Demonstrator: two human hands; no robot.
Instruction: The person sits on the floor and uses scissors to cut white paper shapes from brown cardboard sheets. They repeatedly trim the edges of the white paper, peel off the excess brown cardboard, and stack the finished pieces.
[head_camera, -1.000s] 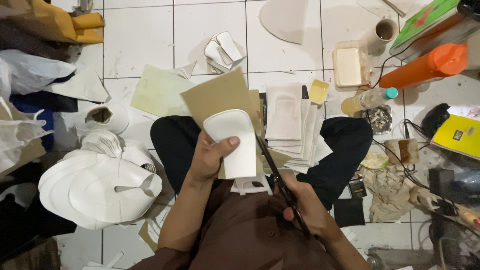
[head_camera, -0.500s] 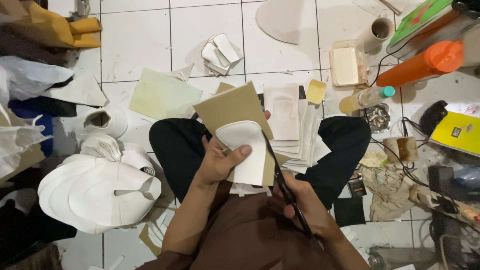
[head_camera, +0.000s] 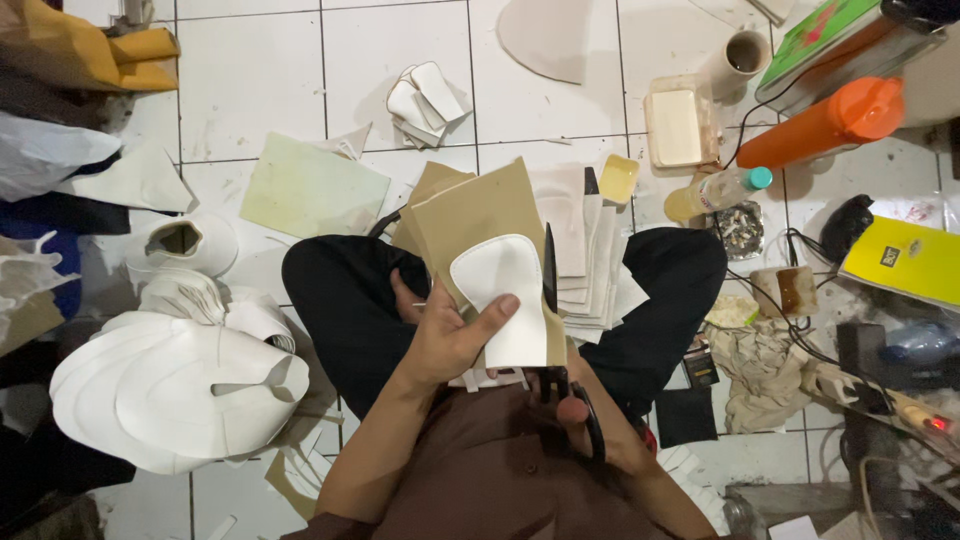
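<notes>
The tan cardboard sheet (head_camera: 478, 215) with a white curved template piece (head_camera: 505, 300) laid on it is held up over the person's lap, roughly level with the crossed knees in black trousers. The left hand (head_camera: 450, 335) grips both from below: the thumb lies across the lower part of the white piece and presses it against the cardboard, the other fingers wrapped behind. The right hand (head_camera: 570, 405) sits low against the brown shirt, fingers closed through the handles of a pair of black scissors (head_camera: 550, 300), whose blades run straight up along the right edge of the white piece, touching the cardboard there.

Just beyond the sheet, a stack of pale cut pieces (head_camera: 590, 260) rests on the right leg. On the tiled floor to the left lies a big heap of white foam shapes (head_camera: 170, 390), with a light green sheet (head_camera: 310, 190) further up. To the right stand an orange bottle (head_camera: 820, 125), a small yellow-filled bottle with a teal cap (head_camera: 715, 192) and a yellow book (head_camera: 905, 260), well apart from the hands.
</notes>
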